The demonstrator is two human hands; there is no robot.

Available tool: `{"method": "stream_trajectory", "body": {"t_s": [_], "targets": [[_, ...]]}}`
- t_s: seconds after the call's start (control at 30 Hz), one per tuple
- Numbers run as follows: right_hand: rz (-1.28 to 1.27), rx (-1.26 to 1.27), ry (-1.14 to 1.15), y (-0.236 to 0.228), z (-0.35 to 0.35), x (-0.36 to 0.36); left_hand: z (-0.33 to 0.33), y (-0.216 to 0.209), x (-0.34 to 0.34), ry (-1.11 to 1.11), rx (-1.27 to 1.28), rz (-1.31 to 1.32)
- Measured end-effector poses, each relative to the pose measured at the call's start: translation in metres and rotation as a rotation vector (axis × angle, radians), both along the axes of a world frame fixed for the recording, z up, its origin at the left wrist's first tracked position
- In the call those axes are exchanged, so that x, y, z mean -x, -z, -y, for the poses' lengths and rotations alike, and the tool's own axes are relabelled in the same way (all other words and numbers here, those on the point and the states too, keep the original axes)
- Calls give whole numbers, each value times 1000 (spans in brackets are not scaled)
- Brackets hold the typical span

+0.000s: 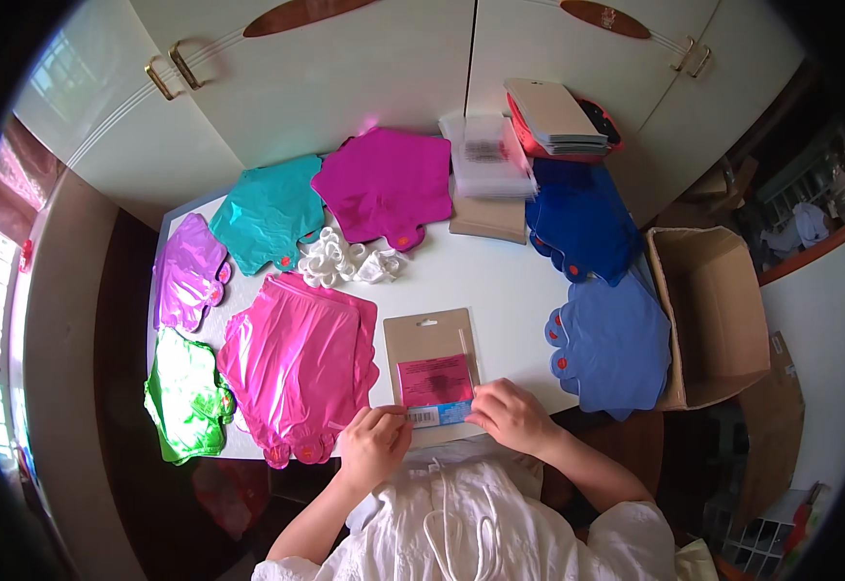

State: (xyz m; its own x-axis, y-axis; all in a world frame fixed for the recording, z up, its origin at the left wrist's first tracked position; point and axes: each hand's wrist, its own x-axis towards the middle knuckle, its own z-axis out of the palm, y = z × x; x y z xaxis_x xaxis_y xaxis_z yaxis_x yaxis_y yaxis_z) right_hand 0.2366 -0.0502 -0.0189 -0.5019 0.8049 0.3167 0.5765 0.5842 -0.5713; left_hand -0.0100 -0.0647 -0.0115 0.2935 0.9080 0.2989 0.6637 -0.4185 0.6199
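Near the table's front edge lies a brown cardboard backing card (pixel 429 334) with a hang hole at its top. Over it is a small flat packet (pixel 434 380), pink above, with a blue and white barcode strip along its lower part. My left hand (pixel 376 445) is closed, pinching the packet's lower left corner. Its lower right edge is pinched by my right hand (pixel 512 416). Just left of the card, large pink foil balloons (pixel 292 363) lie flat in a stack, close to my left hand.
Flat foil balloons in green (pixel 185 397), purple (pixel 188 271), teal (pixel 268 213), magenta (pixel 384 184), dark blue (pixel 582 218) and light blue (pixel 611 344) ring the white table (pixel 481 271). White ribbon (pixel 331 259), clear bags (pixel 490 165), a red basket (pixel 616 126) of cards and an open carton (pixel 713 320) also stand around.
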Motion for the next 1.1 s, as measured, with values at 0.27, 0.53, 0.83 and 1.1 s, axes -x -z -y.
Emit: {"method": "stream_trajectory", "body": {"t_s": [0.27,0.53,0.83,1.1], "targets": [[24,189,114,-16,-8,9,2,-6,-8,-240,165,-194],[-7,22,281,-2,-10,14,-6,-13,-11,-312,588,215],[-624,517,302,8,-1,19,-12,-2,-14,-54,660,980],[-767,556,451,-13,20,8,-18,-10,-37,-6,587,929]]}}
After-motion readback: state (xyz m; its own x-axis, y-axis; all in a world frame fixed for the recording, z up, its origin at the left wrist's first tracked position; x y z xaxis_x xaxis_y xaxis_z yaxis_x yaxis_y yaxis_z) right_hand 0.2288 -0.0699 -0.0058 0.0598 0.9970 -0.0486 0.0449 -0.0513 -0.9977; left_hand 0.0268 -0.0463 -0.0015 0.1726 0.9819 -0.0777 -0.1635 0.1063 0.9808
